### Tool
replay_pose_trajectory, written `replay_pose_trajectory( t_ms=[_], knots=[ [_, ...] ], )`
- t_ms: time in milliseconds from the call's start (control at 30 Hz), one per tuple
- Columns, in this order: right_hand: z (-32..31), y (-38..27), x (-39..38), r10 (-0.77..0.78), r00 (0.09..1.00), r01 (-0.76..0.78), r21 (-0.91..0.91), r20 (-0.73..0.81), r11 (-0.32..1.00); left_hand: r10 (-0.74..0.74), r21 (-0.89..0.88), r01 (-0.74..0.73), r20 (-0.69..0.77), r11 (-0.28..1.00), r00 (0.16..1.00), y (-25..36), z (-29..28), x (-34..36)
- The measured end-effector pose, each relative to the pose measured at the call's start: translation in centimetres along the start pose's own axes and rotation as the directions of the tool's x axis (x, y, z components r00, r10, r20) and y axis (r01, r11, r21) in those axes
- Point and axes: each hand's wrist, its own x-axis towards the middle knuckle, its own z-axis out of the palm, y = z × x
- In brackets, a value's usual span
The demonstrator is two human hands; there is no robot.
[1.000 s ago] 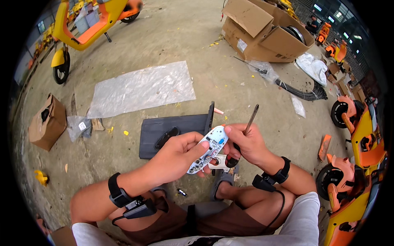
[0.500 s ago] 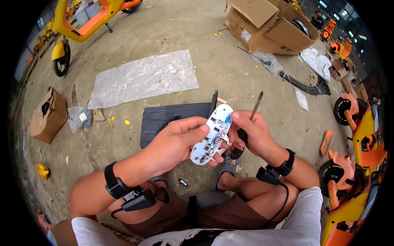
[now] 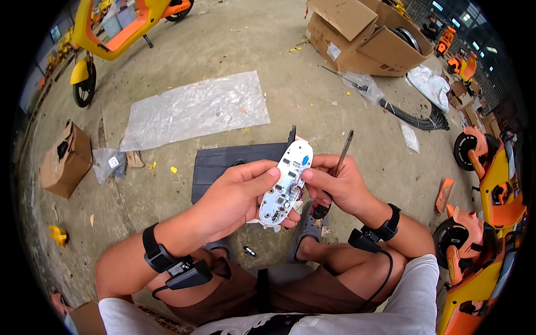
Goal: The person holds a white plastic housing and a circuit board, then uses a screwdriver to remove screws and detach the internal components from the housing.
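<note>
White circuit board (image 3: pixel 285 183) is tilting toward 1 o'clock, floor (image 3: pixel 290 89) stretching beyond its top edge at 12; left hand (image 3: pixel 245 188) is pinching it from 9, right hand (image 3: pixel 338 180) (also clutching a screwdriver (image 3: pixel 345 151)) is touching its 3 o'clock edge.

We see soft, even light across the concrete floor (image 3: pixel 223 50), leaving only faint shadows. Pale glare mottles the clear plastic sheet (image 3: pixel 195 109). The upper right is dimmer, dotted with bright patches (image 3: pixel 491 50). The circuit board (image 3: pixel 286 184) looks fairly crisp to us, while the fisheye bends the scooters (image 3: pixel 505 214) near the black, curved rim.
</note>
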Motion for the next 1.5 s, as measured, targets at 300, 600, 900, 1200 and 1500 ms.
replay_pose_trajectory(
  t_ms=[300, 600, 900, 1200, 1500],
  knots=[
    [-0.01, 0.07, 0.11, -0.004, 1.0, 0.005, 0.023, -0.026, 1.0, 0.028, -0.047, -0.028, -0.008, 0.999, 1.0, 0.05, -0.1, -0.07],
    [-0.08, 0.01, 0.05, -0.011, 0.999, 0.01, -0.005, -0.035, 1.0, -0.024, 0.004, 0.024, -0.038, 1.0, 0.999, -0.08, -0.02, -0.12],
    [-0.2, -0.13, -0.17, -0.032, 0.999, 0.032, 0.013, -0.042, 0.999, -0.099, -0.026, 0.099, 0.028, 0.995, 0.995, 0.04, -0.1, 0.06],
    [-0.32, -0.06, -0.15, -0.069, 0.998, 0.068, -0.035, -0.005, 0.997, -0.03, -0.017, 0.029, -0.061, 0.999, 0.998, -0.08, -0.26, 0.22],
    [-0.55, 0.54, -0.02, -0.078, 0.997, 0.077, -0.03, -0.003, 0.997, 0.053, 0.058, -0.047, -0.109, 0.997, 0.993, -0.05, -0.05, 0.18]
  ],
)
